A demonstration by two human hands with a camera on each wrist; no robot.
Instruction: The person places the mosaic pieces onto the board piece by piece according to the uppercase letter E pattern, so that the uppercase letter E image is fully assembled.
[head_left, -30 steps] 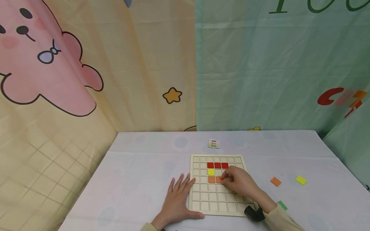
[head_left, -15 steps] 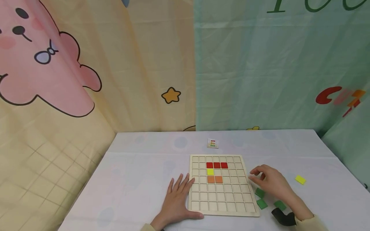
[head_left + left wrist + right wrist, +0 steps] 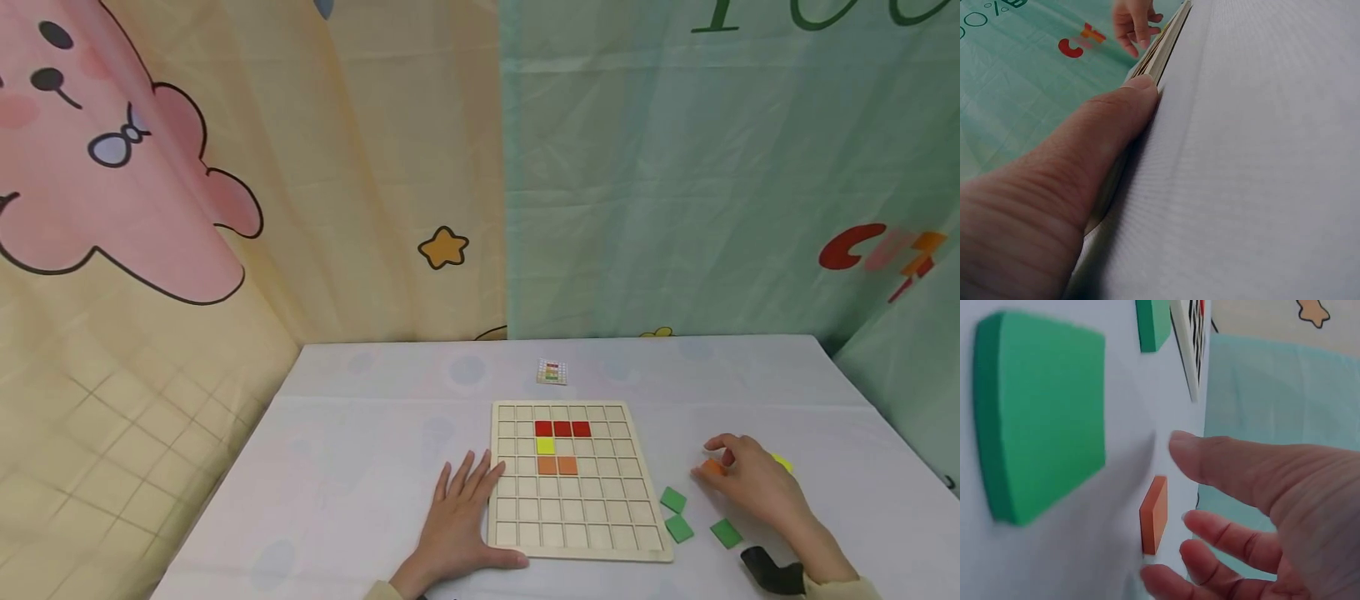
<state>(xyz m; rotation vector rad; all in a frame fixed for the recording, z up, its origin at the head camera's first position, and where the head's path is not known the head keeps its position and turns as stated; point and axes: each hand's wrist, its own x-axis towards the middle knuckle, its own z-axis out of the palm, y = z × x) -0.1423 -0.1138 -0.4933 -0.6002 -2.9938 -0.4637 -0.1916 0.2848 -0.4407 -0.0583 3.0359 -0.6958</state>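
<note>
My left hand (image 3: 461,525) lies spread along the left edge of a pale grid board (image 3: 656,546), its thumb against the near edge in the left wrist view. Three red tiles (image 3: 562,428) fill part of one row, with a yellow tile (image 3: 545,446) and two orange tiles (image 3: 567,466) in rows below. Right of the board, my right hand (image 3: 757,483) hovers at a loose orange tile (image 3: 1155,515). In the right wrist view, thumb and fingers stand apart around that tile, which is on the tablecloth.
Three green tiles (image 3: 673,500) lie between the board and my right forearm. Another yellow tile (image 3: 782,462) sits behind the right hand, partly hidden. A small pattern card (image 3: 552,372) lies beyond the board. Printed curtains (image 3: 375,167) hang behind the table.
My right hand has left the board and moved right to the loose orange tile, uncovering the orange tile on the grid and the green tiles. The left hand stays put.
</note>
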